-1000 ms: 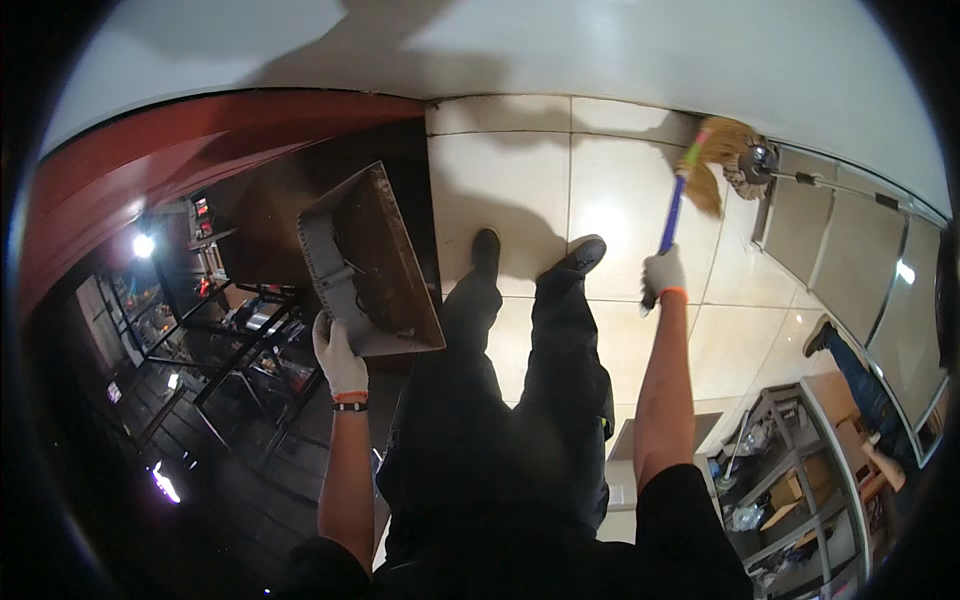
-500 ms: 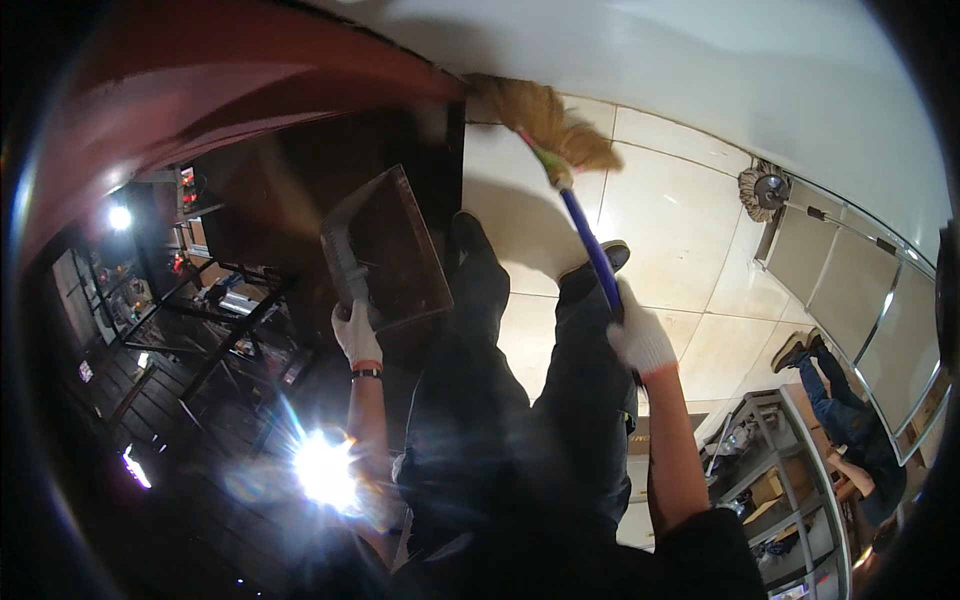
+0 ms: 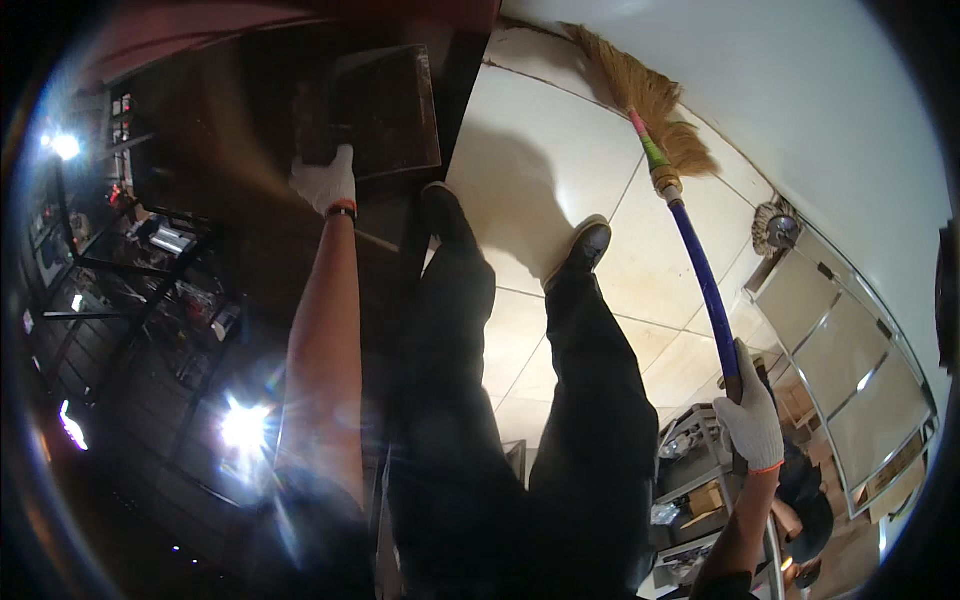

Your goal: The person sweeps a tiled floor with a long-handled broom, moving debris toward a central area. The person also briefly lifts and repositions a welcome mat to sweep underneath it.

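Observation:
My right hand [image 3: 754, 424], in a white knit glove, is closed round the blue-purple handle of a broom [image 3: 704, 270]. The broom's straw bristles [image 3: 645, 85] fan out over the pale tiles against the white wall at the far side. My left hand [image 3: 328, 182], gloved the same way, grips a dark dustpan [image 3: 392, 115] by its near side. That dustpan is held over a dark surface left of my feet, and its outline partly melts into it. Whether it rests on anything I cannot tell.
A round mop head [image 3: 775, 228] leans by a metal-framed panel [image 3: 795, 300] on the right. Grey shelves [image 3: 690, 490] with boxes stand at lower right, a person [image 3: 805, 510] beside them. Dark metal frames [image 3: 130, 270] and a bright lamp [image 3: 245, 427] are at left.
My left hand and the dustpan have moved farther forward. My right hand has shifted right and nearer, and the bristles lie farther right along the wall. The view has also shifted.

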A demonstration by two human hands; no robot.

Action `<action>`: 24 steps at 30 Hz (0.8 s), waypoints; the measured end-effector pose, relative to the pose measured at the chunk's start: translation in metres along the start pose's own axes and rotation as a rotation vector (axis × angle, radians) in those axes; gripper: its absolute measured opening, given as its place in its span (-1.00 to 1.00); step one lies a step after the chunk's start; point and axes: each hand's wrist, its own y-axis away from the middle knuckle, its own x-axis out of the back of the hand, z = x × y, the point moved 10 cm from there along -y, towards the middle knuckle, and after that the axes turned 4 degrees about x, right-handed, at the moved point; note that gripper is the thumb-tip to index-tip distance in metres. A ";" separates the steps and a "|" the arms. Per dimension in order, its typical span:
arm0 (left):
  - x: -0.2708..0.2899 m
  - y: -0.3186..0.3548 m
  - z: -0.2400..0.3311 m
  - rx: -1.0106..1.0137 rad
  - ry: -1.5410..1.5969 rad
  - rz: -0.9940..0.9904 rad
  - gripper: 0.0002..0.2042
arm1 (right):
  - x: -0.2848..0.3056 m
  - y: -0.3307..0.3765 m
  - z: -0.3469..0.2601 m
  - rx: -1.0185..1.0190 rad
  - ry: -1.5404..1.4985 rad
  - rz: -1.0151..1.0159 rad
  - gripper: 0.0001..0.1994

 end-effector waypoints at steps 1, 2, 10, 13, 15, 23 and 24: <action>-0.029 -0.008 0.000 0.009 -0.036 -0.022 -0.05 | -0.010 -0.031 -0.002 -0.028 0.006 -0.002 -0.13; -0.046 -0.011 0.000 0.013 -0.113 0.016 -0.04 | -0.025 -0.060 -0.006 -0.044 0.016 -0.016 -0.15; -0.056 0.042 -0.017 -0.001 0.190 -0.181 -0.31 | -0.143 -0.044 -0.122 0.052 -0.482 -0.495 -0.49; 0.021 0.078 -0.032 0.106 0.387 -0.237 -0.44 | -0.128 -0.023 -0.104 0.074 -0.645 -0.713 -0.50; 0.098 0.095 -0.035 0.178 0.190 -0.075 -0.42 | -0.111 -0.010 -0.065 -0.028 -0.900 -0.777 -0.34; 0.258 0.133 0.022 0.030 0.239 -0.198 -0.50 | -0.081 0.175 0.158 -0.287 -1.242 -0.395 -0.21; 0.261 0.144 0.032 0.008 0.187 -0.220 -0.52 | -0.078 0.196 0.186 -0.383 -1.329 -0.300 -0.20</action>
